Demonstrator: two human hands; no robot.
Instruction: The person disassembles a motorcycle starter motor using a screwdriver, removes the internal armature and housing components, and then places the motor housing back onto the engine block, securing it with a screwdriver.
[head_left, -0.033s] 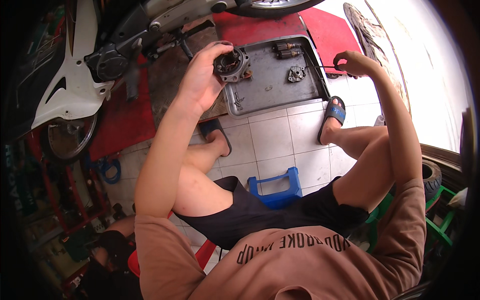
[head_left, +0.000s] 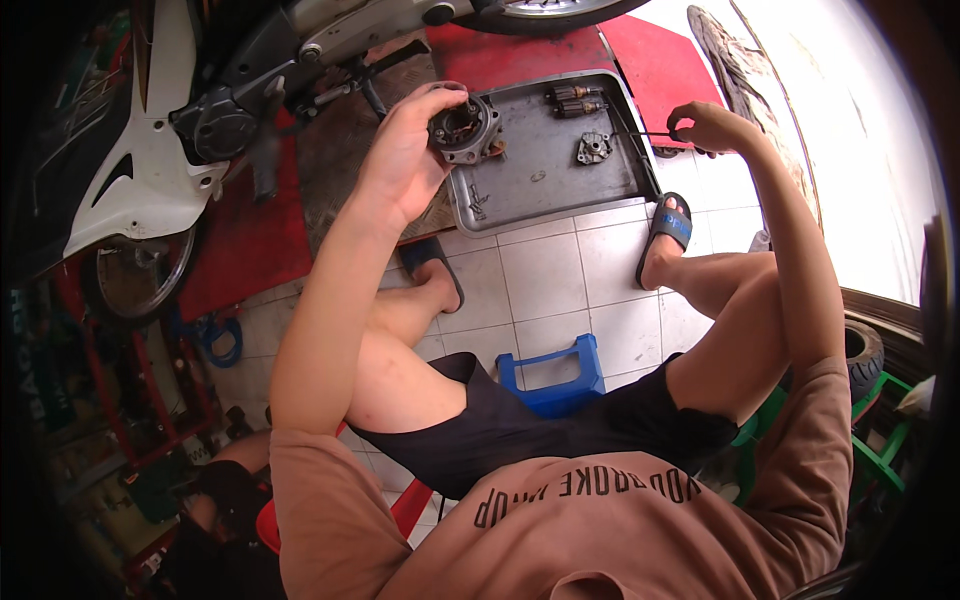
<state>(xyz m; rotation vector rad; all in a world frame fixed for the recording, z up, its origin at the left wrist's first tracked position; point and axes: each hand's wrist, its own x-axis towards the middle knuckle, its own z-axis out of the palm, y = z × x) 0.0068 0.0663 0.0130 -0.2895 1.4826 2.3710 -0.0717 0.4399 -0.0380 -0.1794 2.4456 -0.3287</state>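
Left hand (head_left: 402, 140) grips a round metal housing (head_left: 468, 145) at the tray's (head_left: 545, 195) left side. Right hand (head_left: 715, 128) pinches a thin dark rod (head_left: 648, 133), tip near a small metal part (head_left: 593, 149).

A brown T-shirt (head_left: 600, 540) (dark-lettered) tops black shorts (head_left: 560, 435) and dark slip-on sandals (head_left: 671, 226)

a grey metal tray (head_left: 560, 190) carries two dark cylindrical parts (head_left: 576, 101), a small metal piece (head_left: 594, 148) and, seemingly, screws (head_left: 478, 206).

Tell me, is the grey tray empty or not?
Not empty: the tray holds a small metal part, two dark pieces and some small bits near one corner.
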